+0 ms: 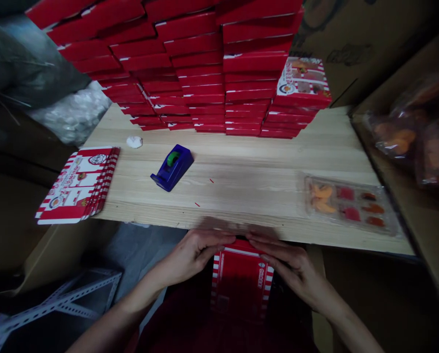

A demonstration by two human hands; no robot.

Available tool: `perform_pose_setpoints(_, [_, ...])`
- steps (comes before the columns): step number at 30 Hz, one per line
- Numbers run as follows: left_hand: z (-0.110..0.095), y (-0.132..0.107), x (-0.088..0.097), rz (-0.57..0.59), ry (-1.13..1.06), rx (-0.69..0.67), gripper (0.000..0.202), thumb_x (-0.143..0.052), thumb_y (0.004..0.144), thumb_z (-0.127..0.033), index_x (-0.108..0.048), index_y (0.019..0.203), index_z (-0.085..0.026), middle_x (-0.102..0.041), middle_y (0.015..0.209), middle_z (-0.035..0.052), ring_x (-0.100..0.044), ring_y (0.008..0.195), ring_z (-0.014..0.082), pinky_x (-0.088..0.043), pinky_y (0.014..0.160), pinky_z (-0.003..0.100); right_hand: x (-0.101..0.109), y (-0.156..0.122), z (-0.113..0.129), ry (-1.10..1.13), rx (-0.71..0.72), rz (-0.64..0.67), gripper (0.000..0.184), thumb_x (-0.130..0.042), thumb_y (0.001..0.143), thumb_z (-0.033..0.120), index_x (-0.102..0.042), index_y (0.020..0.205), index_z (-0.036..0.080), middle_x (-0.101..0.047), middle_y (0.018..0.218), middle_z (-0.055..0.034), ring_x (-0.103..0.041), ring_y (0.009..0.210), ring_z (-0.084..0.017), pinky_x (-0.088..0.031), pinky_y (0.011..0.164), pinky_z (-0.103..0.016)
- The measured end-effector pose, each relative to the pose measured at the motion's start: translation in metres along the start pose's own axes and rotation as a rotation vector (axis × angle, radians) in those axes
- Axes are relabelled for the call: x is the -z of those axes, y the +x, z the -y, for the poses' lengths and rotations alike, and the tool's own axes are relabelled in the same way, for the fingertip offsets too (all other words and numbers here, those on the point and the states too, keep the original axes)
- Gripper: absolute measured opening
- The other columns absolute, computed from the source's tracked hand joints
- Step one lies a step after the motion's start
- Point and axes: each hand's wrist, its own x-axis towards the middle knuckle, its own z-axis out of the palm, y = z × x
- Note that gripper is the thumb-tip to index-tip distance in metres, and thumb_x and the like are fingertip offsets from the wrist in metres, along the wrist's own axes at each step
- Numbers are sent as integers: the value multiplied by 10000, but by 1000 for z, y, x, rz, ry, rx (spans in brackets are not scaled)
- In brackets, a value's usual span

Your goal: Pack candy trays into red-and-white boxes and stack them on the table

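A red cardboard box [237,284] with striped red-and-white sides is held against my body, just off the table's front edge. My left hand [201,250] grips its top left corner, thumb and fingers pinched on the edge. On the top right corner, my right hand [285,257] is closed with the fingers along the flap. The box's lower end fades into shadow. To the right on the table lies a clear plastic tray [352,205] with orange, pink and brown pieces in compartments. A blue tape dispenser [173,166] with a green core stands left of centre.
Tall stacks of red boxes [201,73] line the table's back. Flat printed cartons [78,184] are piled at the left edge. A small white scrap [134,142] lies near them. Bagged orange pieces [396,137] fill a cardboard box at right. A perforated metal frame [76,299] stands below left.
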Motion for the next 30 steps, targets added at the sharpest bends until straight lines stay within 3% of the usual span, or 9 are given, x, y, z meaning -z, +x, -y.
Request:
perform_pose_setpoints(6, [-1, 11, -7, -86, -17, 39, 323, -530, 1041, -235, -725, 1296, -272, -746, 1308, 71, -699, 1210, 217, -544, 1048, 384, -6, 22, 9, 60, -43, -95, 332, -606, 1017, 379, -685, 1337, 416, -735, 1341, -12, -670, 1280, -275, -508, 1134, -534])
perform_pose_setpoints(9, [-3, 10, 3, -137, -19, 44, 304, -542, 1034, -242, -715, 1281, -270, -754, 1285, 58, -699, 1191, 212, -529, 1051, 383, -8, 24, 2, 117, -119, -119, 298, -629, 991, 443, -742, 1263, 399, -776, 1258, -28, -723, 1193, -298, -573, 1057, -518])
perform_pose_setpoints(11, [2, 6, 25, -391, 49, 79, 274, -590, 1009, -278, -694, 1261, -264, -729, 1307, 63, -669, 1214, 228, -498, 1078, 405, -9, 20, -7, 125, -191, -157, 312, -666, 950, 497, -775, 1216, 376, -792, 1214, -45, -746, 1144, -325, -592, 1025, -526])
perform_pose_setpoints(14, [19, 2, 78, -933, 261, 167, 321, -732, 893, -326, -662, 1196, -245, -650, 1357, 90, -541, 1333, 283, -407, 1143, 446, -7, 12, -18, 146, -226, -199, 352, -716, 892, 544, -803, 1170, 346, -799, 1185, -66, -750, 1130, -354, -586, 1027, -527])
perform_pose_setpoints(15, [28, 3, 97, -1010, 283, 225, 366, -780, 832, -332, -665, 1166, -236, -619, 1382, 101, -479, 1382, 308, -393, 1141, 450, -6, 10, -19, 156, -216, -207, 355, -727, 879, 545, -808, 1159, 343, -800, 1178, -70, -749, 1130, -357, -586, 1026, -520])
perform_pose_setpoints(18, [52, 10, 142, -955, 137, 365, 235, -786, 782, -379, -701, 910, -200, -706, 1130, 99, -585, 1190, 312, -474, 971, 401, -5, 6, -16, 155, -169, -222, 335, -741, 865, 530, -813, 1142, 356, -799, 1183, -70, -743, 1146, -355, -584, 1029, -508])
perform_pose_setpoints(22, [66, 21, 164, -814, -51, 417, 307, -787, 753, -453, -684, 686, -172, -669, 682, 40, -608, 700, 200, -472, 690, 318, -5, 4, -10, 99, -123, -201, 319, -719, 884, 513, -805, 1156, 369, -784, 1225, -67, -726, 1180, -354, -572, 1043, -523])
perform_pose_setpoints(25, [60, 24, 165, -787, -171, 414, 296, -855, 664, -407, -704, 677, -153, -721, 755, 68, -593, 656, 168, -468, 648, 304, -4, 1, -12, 82, -113, -213, 324, -715, 887, 513, -801, 1166, 371, -778, 1237, -67, -714, 1199, -365, -562, 1049, -545])
perform_pose_setpoints(30, [50, 22, 161, -881, -306, 353, 304, -874, 633, -391, -730, 740, -145, -745, 1173, 132, -658, 838, 200, -526, 679, 307, -2, 0, -15, 51, -96, -190, 321, -691, 917, 475, -779, 1211, 382, -764, 1270, -56, -698, 1225, -364, -554, 1062, -549])
